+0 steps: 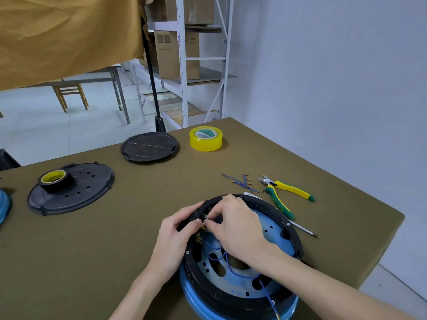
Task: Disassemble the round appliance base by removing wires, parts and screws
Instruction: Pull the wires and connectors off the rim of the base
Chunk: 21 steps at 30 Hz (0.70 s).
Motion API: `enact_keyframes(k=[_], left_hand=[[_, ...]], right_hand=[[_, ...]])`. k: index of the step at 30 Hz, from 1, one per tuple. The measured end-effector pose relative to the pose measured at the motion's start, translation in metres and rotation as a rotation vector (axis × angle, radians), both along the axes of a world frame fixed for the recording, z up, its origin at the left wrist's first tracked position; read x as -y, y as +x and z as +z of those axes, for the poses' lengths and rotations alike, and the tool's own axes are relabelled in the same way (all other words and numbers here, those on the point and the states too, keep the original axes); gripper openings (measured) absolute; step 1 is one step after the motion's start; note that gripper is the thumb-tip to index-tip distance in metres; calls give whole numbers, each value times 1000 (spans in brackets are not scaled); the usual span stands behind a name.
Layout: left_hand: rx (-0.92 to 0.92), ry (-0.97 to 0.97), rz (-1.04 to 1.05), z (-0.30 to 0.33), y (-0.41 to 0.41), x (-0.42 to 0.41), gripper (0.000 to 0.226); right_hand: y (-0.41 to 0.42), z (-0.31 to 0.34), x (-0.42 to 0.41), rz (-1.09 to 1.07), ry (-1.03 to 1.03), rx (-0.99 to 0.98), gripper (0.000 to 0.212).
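The round appliance base [291, 239], blue with a black ring, lies open side up at the table's near edge. Blue wires [227, 262] with brass terminals loop inside it. My left hand [176, 236] grips the black ring at its far left rim. My right hand [233, 224] reaches into the base beside it, and its fingertips pinch a brass terminal [205, 218] at a black connector block. My right hand hides part of the connector block.
Several removed blue wires [240, 181] lie beyond the base, beside yellow-green cutters [285, 192] and a screwdriver [305, 230]. Two black round covers [92, 183] [149, 147], black tape [55, 180] and yellow tape [206, 137] sit further back. The table edge runs close on the right.
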State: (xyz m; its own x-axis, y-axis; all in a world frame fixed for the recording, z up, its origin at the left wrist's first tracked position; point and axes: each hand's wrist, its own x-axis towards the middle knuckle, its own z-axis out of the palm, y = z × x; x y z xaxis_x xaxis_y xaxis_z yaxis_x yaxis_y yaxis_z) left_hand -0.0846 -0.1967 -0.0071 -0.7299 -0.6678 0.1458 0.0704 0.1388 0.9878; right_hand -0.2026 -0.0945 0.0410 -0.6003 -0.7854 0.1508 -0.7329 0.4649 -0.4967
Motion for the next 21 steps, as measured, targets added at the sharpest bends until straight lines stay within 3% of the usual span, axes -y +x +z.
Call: enact_keyframes(k=[8, 14, 21], left_hand=[[4, -54, -6, 2, 1, 1, 42], [16, -67, -19, 2, 1, 3, 43], [17, -42, -23, 1, 1, 1, 35]], right_hand=[[3, -1, 2, -10, -18, -18, 9], [-7, 0, -5, 100, -58, 149, 9], [0, -2, -4, -22, -46, 125, 12]])
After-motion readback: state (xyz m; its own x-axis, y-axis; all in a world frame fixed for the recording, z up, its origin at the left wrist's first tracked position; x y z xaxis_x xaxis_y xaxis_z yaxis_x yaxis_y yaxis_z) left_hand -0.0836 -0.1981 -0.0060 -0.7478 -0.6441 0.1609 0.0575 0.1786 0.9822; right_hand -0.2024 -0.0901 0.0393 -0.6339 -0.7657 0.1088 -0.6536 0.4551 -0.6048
